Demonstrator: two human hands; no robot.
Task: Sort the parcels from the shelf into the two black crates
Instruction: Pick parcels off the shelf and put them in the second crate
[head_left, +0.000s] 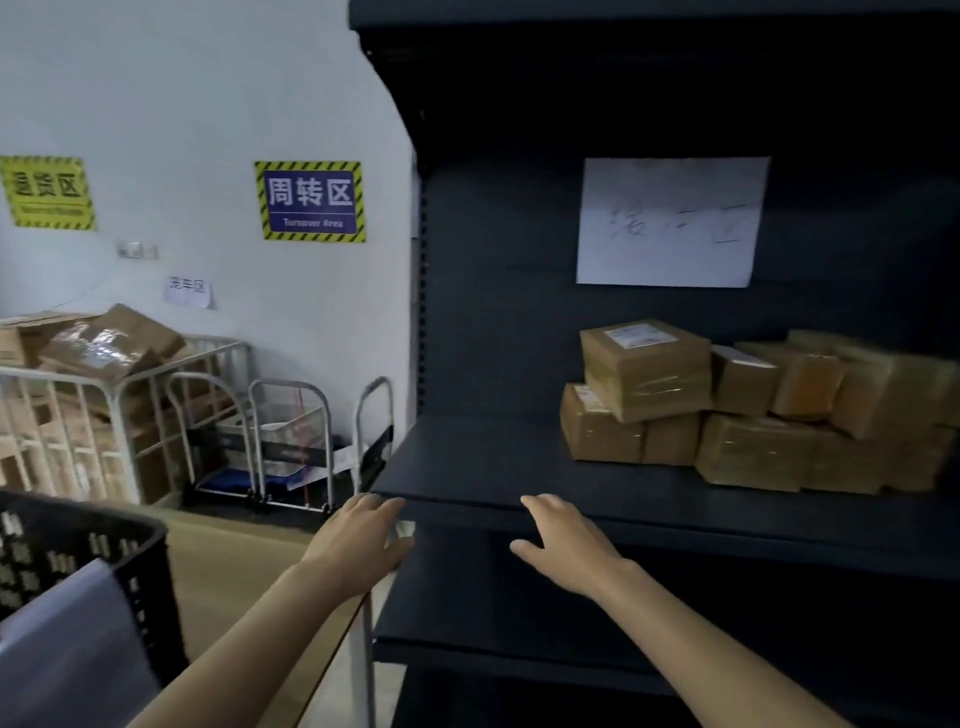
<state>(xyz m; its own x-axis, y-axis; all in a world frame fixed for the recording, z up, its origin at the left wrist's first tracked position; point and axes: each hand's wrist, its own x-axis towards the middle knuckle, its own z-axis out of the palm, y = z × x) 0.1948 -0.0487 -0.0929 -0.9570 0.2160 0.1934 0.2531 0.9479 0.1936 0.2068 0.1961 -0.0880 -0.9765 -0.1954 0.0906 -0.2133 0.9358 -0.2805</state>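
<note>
Several brown cardboard parcels (753, 410), wrapped in clear tape, are stacked on the right part of the dark shelf (467, 462). The top left parcel (647, 369) carries a white label. My left hand (363, 535) hovers at the shelf's front left corner, fingers apart, holding nothing. My right hand (566, 543) is stretched out in front of the shelf edge, also open with nothing in it, well to the left of the parcels. One black lattice crate (88, 545) shows at the lower left, with a grey flat item (72, 644) inside it. No second crate is in view.
A white sheet with handwriting (670, 223) hangs on the shelf's back panel. Folded trolleys (291, 441) and a white cage of flattened cartons (88, 405) stand by the left wall under zone signs (310, 201). A lower shelf board (519, 613) lies under my hands.
</note>
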